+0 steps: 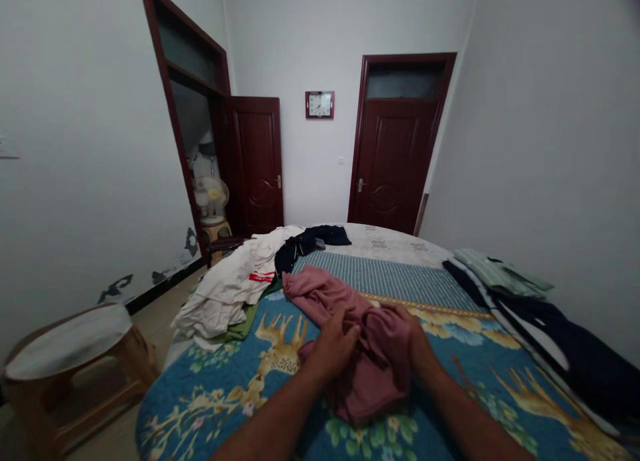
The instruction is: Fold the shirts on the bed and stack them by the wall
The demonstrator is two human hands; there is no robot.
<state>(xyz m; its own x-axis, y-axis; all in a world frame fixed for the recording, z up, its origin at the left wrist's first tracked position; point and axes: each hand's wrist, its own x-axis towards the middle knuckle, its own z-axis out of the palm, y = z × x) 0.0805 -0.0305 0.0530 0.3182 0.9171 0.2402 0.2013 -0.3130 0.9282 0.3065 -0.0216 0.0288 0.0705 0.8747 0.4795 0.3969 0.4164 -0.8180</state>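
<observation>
A dusty pink garment point(375, 381) lies bunched and creased in front of me on the patterned blue cloth point(210, 407); I cannot tell what kind of garment it is. My left hand point(336, 344) grips its near left side, thumb and fingers closed on the fabric. On the other side, my right hand point(407, 331) holds the bunched right part, its fingers partly hidden by folds. One end of the pink fabric stretches away to the upper left.
A white shirt point(225, 287) with a red label, a green cloth point(245, 326) and dark clothing point(310, 237) heap at the left. Folded navy clothing point(565, 341) and a pale green striped garment point(503, 274) lie right. A wooden stool point(75, 341) stands at left.
</observation>
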